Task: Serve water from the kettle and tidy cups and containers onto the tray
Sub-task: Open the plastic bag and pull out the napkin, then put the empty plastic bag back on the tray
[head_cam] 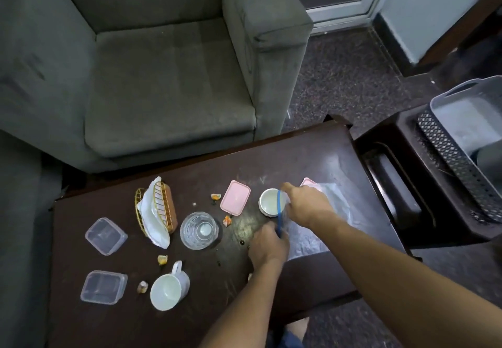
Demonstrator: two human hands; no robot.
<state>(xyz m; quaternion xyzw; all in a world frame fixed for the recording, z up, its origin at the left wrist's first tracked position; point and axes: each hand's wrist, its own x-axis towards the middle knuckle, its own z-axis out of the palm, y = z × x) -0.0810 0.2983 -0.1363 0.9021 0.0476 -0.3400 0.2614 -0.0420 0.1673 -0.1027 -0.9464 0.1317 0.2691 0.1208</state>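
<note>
A clear plastic bag (309, 239) with a blue strip along its mouth lies on the right half of the dark table (271, 154). My left hand (267, 248) pinches the near end of the blue strip. My right hand (307, 206) grips the far end, beside a small white bowl (269, 203). Left of the bowl lies a pink lid (235, 197); a second pink lid (308, 182) peeks out behind my right hand. A drinking glass (199, 230) stands mid-table, and a white mug (169, 288) lies on its side. Two clear containers (106, 236) (103, 287) sit at the left.
A gold wire basket (160, 209) with a white cloth in it lies tipped near the glass. Orange scraps (162, 259) dot the table. A grey perforated basket (461, 141) rests on a dark stool at the right. A grey armchair (163, 75) stands behind the table.
</note>
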